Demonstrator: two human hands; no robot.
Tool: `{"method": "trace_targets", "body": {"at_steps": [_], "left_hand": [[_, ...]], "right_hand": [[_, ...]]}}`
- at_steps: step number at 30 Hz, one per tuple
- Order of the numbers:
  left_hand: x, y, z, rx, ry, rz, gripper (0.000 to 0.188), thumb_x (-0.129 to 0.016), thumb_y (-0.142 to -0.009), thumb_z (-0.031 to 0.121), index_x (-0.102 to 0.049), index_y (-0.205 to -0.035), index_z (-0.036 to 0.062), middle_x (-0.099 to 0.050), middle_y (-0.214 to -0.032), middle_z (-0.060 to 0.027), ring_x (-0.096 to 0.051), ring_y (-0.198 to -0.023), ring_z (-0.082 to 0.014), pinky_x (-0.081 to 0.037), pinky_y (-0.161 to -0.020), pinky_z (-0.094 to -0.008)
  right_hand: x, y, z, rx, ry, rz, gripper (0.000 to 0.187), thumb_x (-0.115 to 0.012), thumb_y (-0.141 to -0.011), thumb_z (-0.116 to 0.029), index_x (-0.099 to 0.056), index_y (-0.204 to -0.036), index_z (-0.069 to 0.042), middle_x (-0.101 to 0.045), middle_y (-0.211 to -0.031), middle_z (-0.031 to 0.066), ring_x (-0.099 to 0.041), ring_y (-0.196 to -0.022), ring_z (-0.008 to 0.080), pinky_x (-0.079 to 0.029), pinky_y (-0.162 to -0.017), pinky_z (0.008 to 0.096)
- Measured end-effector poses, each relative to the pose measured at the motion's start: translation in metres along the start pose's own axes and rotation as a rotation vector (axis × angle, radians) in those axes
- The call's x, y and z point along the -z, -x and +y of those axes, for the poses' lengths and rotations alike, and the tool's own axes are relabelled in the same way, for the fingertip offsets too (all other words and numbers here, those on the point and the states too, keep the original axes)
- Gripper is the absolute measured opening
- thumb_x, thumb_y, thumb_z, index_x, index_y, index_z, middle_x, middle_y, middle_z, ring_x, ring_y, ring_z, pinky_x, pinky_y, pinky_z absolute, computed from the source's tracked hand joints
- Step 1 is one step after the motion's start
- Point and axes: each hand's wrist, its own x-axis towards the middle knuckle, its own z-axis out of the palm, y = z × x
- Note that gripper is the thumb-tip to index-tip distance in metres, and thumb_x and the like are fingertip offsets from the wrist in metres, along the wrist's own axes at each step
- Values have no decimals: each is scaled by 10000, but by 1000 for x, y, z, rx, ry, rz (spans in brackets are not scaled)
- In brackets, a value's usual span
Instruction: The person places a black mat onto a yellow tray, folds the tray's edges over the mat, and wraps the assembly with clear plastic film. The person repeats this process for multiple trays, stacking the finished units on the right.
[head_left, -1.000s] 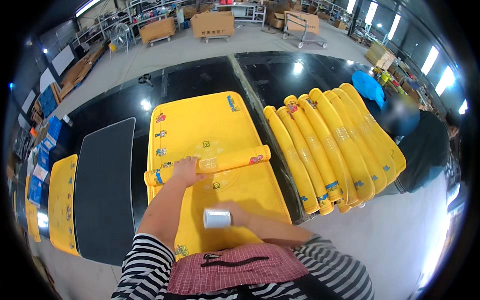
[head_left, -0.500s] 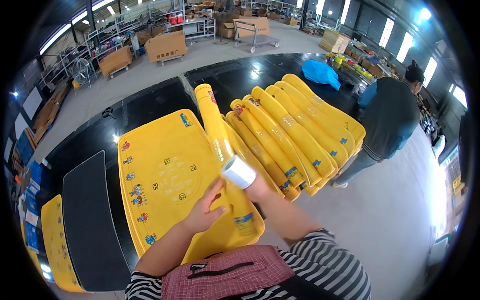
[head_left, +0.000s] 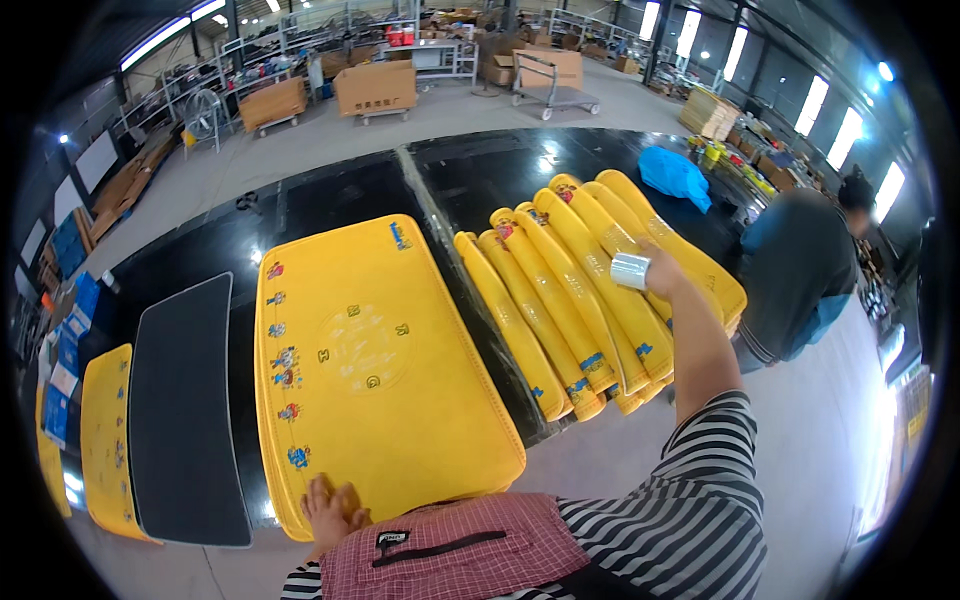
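My right hand grips a roll of clear tape above a row of rolled yellow mats. Strips of shiny tape show across several of the rolls. My left hand rests, fingers apart, on the near-left corner of a flat yellow mat. That mat carries a line of small cartoon figures along its left side and a faint round pattern in the middle. Its edges look thick, but I cannot tell how many layers lie there.
A dark grey mat and another yellow mat lie to the left on the black table. A blue plastic bag sits at the far right. Beside the table a person bends away. Cartons on trolleys stand behind.
The rolled mat between my hands has left the flat mat. My right hand has swung right with the tape, over the row of rolls. My left hand has dropped to the near-left corner.
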Motion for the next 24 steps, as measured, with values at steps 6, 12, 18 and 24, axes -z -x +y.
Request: {"method": "trace_targets", "body": {"at_steps": [6,12,18,24], "left_hand": [[-10,17,-63,316,188,290,527,-741,-871,215,-599,-1358,70,-338,-1569,-335,-330,-1429,-514,-287,-1174,-584],[10,11,-61,346,365,284,491,-746,-845,118,-625,-1309,17,-543,-1416,-293,-486,-1315,-459,-376,-1129,-533],[21,-6,-76,624,1059,261,469,-719,-897,21,-561,-1332,-54,-664,-1237,-178,-675,-1055,-209,-578,-845,-342],[41,2,-40,379,877,150,447,-706,-846,-51,-569,-1270,-19,-718,-1072,-121,-708,-952,-213,-571,-837,-339]], "right_hand": [[-20,11,-21,-89,-240,156,603,-749,-862,-196,-577,-1407,-4,-730,-1160,219,-709,-1070,340,-555,-896,387],[-47,75,-131,2,-526,-118,551,-841,-765,-190,-669,-1248,10,-733,-1159,178,-711,-1054,330,-561,-890,393],[-167,109,-203,234,421,-598,265,-719,-839,-144,-750,-1080,-38,-695,-1206,154,-693,-1103,342,-558,-921,443],[-210,96,-212,296,599,-568,264,-637,-897,-132,-764,-1108,-37,-691,-1191,156,-700,-1104,321,-576,-897,444]]}}
